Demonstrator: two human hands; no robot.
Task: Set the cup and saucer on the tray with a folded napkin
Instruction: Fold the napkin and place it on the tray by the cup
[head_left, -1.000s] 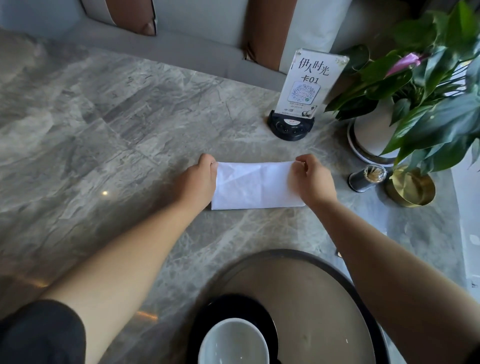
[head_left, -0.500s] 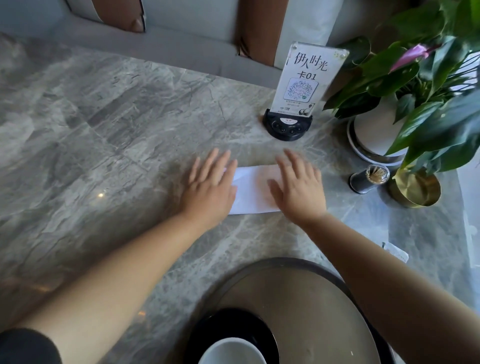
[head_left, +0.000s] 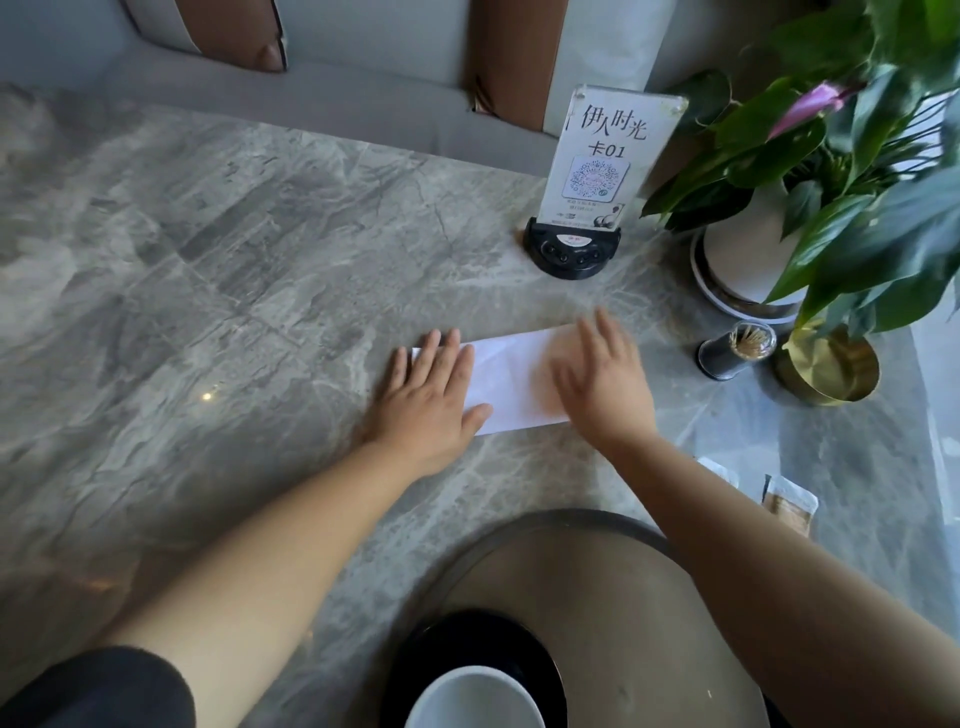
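Note:
A white folded napkin (head_left: 511, 382) lies flat on the grey marble table. My left hand (head_left: 428, 400) rests palm down on its left end, fingers spread. My right hand (head_left: 605, 384) lies flat over its right end, fingers apart and blurred. Near the bottom edge, a round brown tray (head_left: 613, 597) with a dark rim holds a black saucer (head_left: 415, 654), and a white cup (head_left: 472, 701) stands on that saucer. My right forearm crosses over the tray's right side.
A table sign on a black base (head_left: 571, 254) stands behind the napkin. To the right are a potted plant (head_left: 743, 254), a toothpick holder (head_left: 735, 351), a gold bowl (head_left: 831, 374) and sachets (head_left: 789, 504). A grey sofa runs along the far edge.
My hands went from pinching the napkin's two ends to lying flat on it. They have since slid apart toward its ends, uncovering more of the middle.

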